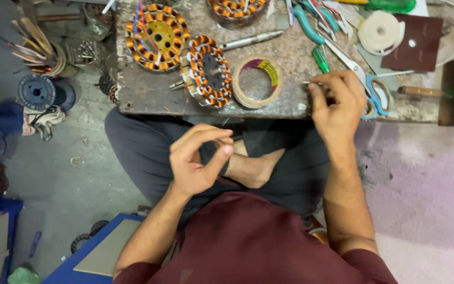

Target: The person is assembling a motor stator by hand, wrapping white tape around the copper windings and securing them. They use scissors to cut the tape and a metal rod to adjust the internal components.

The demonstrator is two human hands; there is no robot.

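Observation:
My left hand [198,160] hovers over my lap with thumb and forefinger curled toward each other; whether anything is pinched there I cannot tell. My right hand [337,100] rests at the near edge of the low worn workbench [148,94], fingers pinched on a thin wire or pin that sticks out to the left. Just left of it lies a roll of tape [258,82]. A copper-wound motor stator [207,71] leans beside the tape, and another stator [157,37] lies behind it. Blue-handled scissors [371,89] lie right of my right hand.
A third stator [236,9], a metal shaft [252,39], a green screwdriver [320,59], pliers [311,23] and a white tape spool [379,31] lie on the bench. Wire spools [38,92] and scraps sit on the floor at left. A blue board [98,252] lies near my left knee.

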